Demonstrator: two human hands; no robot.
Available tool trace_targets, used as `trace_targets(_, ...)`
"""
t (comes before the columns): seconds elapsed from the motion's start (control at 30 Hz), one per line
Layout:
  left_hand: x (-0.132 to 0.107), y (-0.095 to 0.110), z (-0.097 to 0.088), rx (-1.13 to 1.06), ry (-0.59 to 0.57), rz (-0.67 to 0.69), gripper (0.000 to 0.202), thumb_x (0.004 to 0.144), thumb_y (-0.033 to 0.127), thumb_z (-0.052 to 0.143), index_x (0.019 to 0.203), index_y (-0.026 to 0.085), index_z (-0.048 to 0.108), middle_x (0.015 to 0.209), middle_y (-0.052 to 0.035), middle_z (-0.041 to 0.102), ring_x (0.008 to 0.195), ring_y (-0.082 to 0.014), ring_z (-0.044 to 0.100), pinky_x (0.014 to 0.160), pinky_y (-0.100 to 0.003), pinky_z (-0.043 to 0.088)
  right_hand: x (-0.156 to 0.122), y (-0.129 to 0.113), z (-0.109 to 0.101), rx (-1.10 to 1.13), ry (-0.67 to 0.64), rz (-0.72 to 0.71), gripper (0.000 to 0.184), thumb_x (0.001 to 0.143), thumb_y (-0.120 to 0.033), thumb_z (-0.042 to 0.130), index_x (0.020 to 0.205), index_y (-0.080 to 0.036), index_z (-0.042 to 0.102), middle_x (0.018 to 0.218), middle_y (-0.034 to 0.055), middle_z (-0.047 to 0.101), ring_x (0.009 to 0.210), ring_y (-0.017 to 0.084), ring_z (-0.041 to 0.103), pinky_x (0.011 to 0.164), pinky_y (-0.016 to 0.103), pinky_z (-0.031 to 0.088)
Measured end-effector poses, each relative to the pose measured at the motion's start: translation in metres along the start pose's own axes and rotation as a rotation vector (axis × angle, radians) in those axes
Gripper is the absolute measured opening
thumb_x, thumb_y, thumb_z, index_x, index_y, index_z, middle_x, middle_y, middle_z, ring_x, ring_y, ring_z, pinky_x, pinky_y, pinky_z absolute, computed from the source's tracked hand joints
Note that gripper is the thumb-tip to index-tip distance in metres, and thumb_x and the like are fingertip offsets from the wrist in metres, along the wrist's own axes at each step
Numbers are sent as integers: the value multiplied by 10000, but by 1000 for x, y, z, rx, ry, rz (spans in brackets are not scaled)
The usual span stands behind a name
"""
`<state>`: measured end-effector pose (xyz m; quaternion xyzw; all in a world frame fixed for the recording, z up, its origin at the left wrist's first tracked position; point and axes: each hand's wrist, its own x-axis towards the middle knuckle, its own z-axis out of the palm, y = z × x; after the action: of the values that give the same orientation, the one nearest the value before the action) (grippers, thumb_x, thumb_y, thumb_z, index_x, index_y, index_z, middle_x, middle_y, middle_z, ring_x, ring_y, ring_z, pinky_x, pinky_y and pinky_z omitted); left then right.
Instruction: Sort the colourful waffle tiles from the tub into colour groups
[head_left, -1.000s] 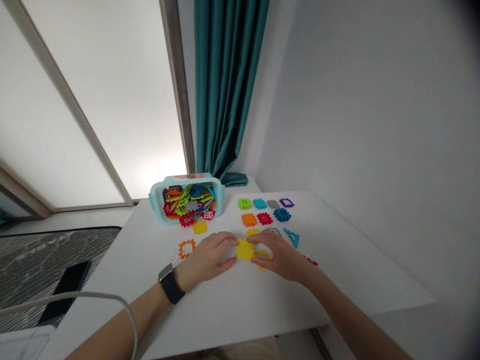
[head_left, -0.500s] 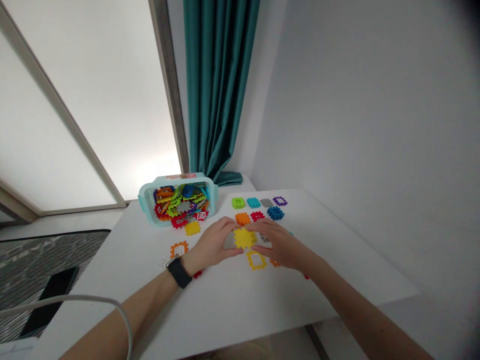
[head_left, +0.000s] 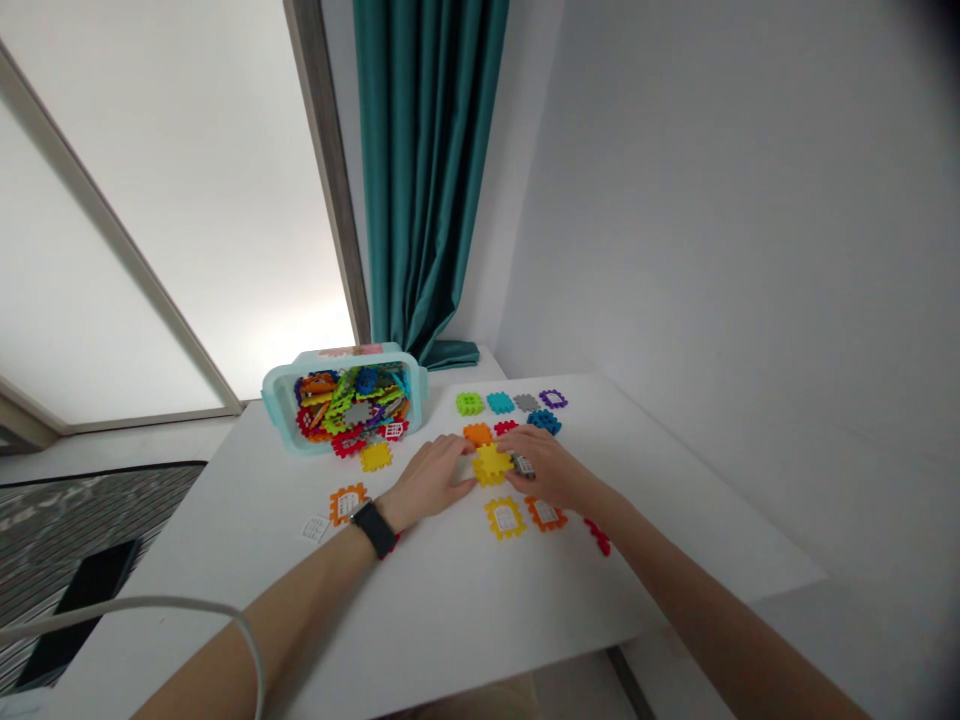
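Observation:
On the white table my left hand and my right hand meet over a yellow toothed tile. Fingers of both hands lie flat and touch that tile's edges. A small grey piece lies under my right fingers. A black watch sits on my left wrist. Just in front of the hands lie a yellow frame tile and an orange frame tile. Beyond the hands lie an orange tile and a red tile.
A pale blue tub full of coloured tiles lies tipped at the back left, with a yellow tile spilled before it. Green, teal, grey, purple and blue tiles line the far side. An orange frame lies left.
Both hands have slid the yellow tile away from me, toward the orange and red tiles. The yellow and orange frame tiles, covered before, now lie uncovered in front of my hands.

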<state>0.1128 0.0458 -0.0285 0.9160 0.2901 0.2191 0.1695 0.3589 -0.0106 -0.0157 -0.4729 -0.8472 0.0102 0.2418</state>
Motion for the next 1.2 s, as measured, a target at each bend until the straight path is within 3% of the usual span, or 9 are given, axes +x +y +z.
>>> trace_targets(0.4,3,2,6,107,-93,-8,215,893,296,627,1076,211,551,1152,-80,642,1096,-273,587,882,-399,460,-2,4,18,12,-134,88,361,808,-176,668,1166,-226,653,1201,95,697,1180,280,574,1064,498,421)
trace_targets(1.2,8,-1,17,25,-79,-109,199,874,302,672,1053,232,622,1141,-55,697,1105,-274,583,928,-430,449,3,9,9,61,-228,67,273,817,-151,651,1071,-249,676,1216,80,689,1177,277,575,1059,516,397)
